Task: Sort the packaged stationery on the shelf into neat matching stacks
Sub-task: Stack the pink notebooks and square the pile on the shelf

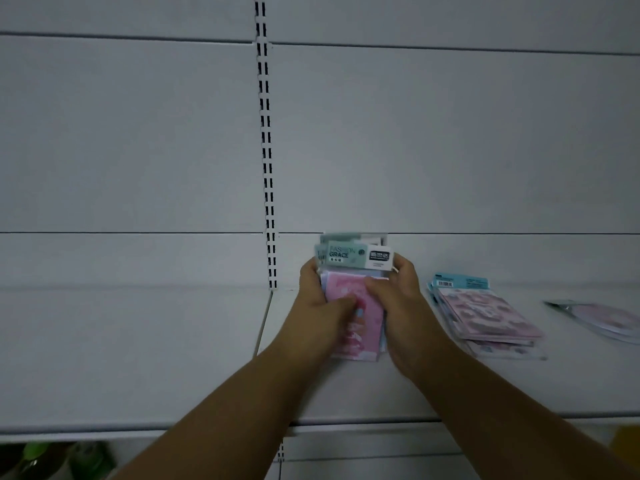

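A stack of pink packets with teal header cards (353, 258) rests on the white shelf (173, 358) near its middle. My left hand (320, 306) grips the stack's left side, thumb lying over the pink front. My right hand (398, 299) grips the right side, fingers curled round the edge by the header. To the right lies a second stack of pink packets with blue headers (485, 313), flat and slightly fanned. Further right, at the frame's edge, lies a loose packet (602, 318), blurred.
The shelf's white back panel rises behind, with a slotted upright (266, 150) between two bays. A seam (263, 320) splits the shelf just left of my hands. Below the front edge, green and dark items (52, 459) show at bottom left, something yellow (627, 441) at bottom right.
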`<state>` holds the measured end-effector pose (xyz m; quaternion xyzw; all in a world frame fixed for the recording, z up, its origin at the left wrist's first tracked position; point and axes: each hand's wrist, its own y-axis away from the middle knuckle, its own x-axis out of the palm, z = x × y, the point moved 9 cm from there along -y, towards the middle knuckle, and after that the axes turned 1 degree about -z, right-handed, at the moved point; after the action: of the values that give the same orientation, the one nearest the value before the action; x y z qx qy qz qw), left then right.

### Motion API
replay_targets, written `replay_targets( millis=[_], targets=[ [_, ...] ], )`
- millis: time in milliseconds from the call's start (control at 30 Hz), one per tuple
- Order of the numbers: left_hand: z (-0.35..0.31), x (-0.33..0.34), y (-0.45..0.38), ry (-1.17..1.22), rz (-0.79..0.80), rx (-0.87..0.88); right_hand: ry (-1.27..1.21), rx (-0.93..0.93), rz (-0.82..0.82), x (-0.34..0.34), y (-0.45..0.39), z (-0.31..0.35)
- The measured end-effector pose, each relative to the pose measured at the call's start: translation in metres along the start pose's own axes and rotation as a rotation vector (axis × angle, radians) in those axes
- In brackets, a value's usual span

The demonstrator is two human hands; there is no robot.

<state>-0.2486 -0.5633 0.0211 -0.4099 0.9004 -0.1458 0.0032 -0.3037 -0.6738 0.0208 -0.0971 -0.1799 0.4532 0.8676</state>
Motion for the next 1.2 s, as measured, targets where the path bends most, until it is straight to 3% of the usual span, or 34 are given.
replay_targets(
  millis=[167, 400, 500, 633, 733, 1000, 1200],
  targets=[
    [0.003, 0.002, 0.009, 0.027, 0.006, -0.007, 0.09, -0.036, 0.027, 0.007, 0.012, 0.004],
    [0.014, 0.0, 0.012, 0.036, 0.1, -0.105, 0.113, 0.098, 0.083, 0.006, 0.019, -0.011],
    [0.015, -0.001, 0.014, -0.036, 0.136, -0.109, 0.199, 0.11, 0.147, 0.004, 0.021, -0.011],
    [0.011, -0.006, 0.018, -0.26, 0.212, -0.062, 0.525, 0.054, 0.315, -0.004, 0.02, 0.0],
    [0.008, -0.014, 0.015, -0.398, 0.239, -0.047, 0.582, 0.025, 0.357, -0.012, 0.024, 0.004],
    [-0.006, -0.029, 0.006, -0.697, 0.182, 0.08, 0.693, -0.072, 0.293, -0.016, 0.018, 0.008],
    [0.0, -0.034, 0.007, -0.651, 0.125, 0.079, 0.693, -0.102, 0.263, -0.02, 0.018, 0.008]
  ],
)
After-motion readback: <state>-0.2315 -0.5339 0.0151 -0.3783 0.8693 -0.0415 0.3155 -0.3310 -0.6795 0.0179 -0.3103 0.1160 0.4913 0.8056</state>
